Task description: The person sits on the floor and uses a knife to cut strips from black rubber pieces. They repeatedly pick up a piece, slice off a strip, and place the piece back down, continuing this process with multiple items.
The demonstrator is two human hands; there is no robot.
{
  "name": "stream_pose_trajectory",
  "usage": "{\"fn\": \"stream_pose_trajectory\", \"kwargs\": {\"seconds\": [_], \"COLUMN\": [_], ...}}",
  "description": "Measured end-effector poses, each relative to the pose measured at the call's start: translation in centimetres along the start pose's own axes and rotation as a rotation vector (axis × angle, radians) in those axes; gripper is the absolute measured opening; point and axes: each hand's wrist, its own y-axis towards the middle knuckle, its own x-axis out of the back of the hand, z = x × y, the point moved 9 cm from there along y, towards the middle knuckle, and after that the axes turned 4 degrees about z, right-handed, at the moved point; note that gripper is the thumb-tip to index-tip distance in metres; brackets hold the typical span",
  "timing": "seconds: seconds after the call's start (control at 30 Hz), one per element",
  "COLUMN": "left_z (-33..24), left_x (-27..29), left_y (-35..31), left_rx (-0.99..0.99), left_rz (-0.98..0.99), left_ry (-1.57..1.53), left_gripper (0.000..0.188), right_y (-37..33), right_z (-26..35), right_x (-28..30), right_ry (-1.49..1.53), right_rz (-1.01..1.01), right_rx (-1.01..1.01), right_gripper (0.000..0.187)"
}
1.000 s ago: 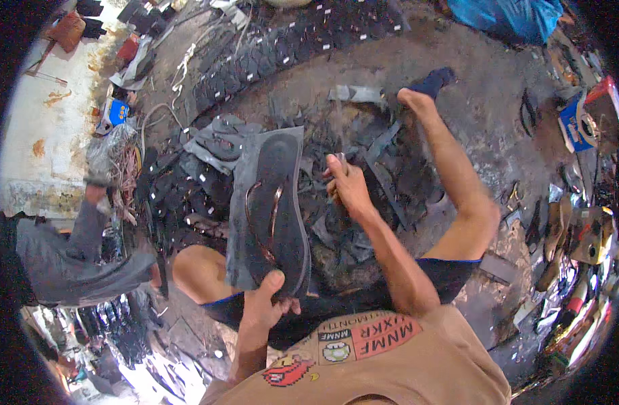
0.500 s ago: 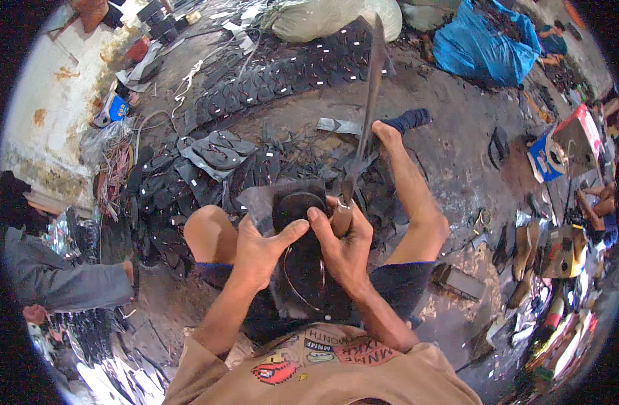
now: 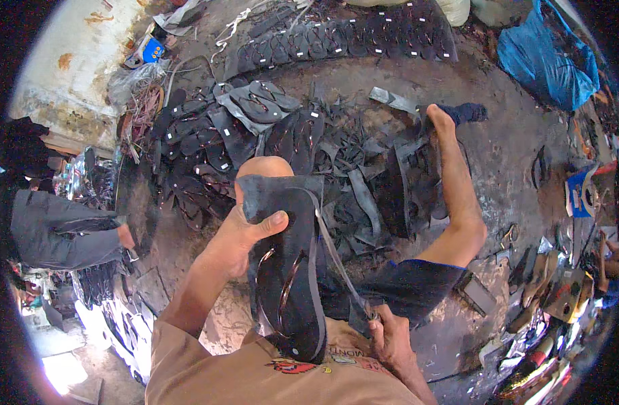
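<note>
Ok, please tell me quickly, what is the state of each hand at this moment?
Left hand: closed, holding a black flip-flop.
Right hand: closed, holding a long-bladed knife.

Sandal (image 3: 270,297) matt, rubbery; straps (image 3: 284,295) glossy. Knife blade (image 3: 338,264) smooth metal. Blue bag (image 3: 542,57) crinkled plastic. Wall (image 3: 66,61) over there rough. Shirt (image 3: 231,371) matt cloth.

A tan printed shirt (image 3: 221,361) tops dark, blue-hemmed shorts (image 3: 407,290).
</note>
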Motion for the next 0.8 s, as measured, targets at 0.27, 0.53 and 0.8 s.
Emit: {"fn": "stream_pose_trajectory", "kwargs": {"seconds": [0.27,0.53,0.8], "left_z": [-1.7,-2.3,-4.9], "left_x": [-0.8,-0.7,-2.0], "left_y": [0.9,2.7,3.2], "left_rx": [-0.020,0.034,-0.056], "left_rz": [0.057,0.106,0.198], "left_ry": [0.031,0.316,0.524], "left_gripper": [0.055,0.089,0.070], "right_y": [7.0,16.9,19.0], "right_z": [3.2,12.3,16.9], "right_x": [3.5,9.6,10.2], "right_ry": [-0.080,-0.232,-0.062], "right_rz": [-0.043,0.340,0.461], "right_rx": [0.123,0.254,0.415], "right_gripper": [0.029,0.053,0.063]}}
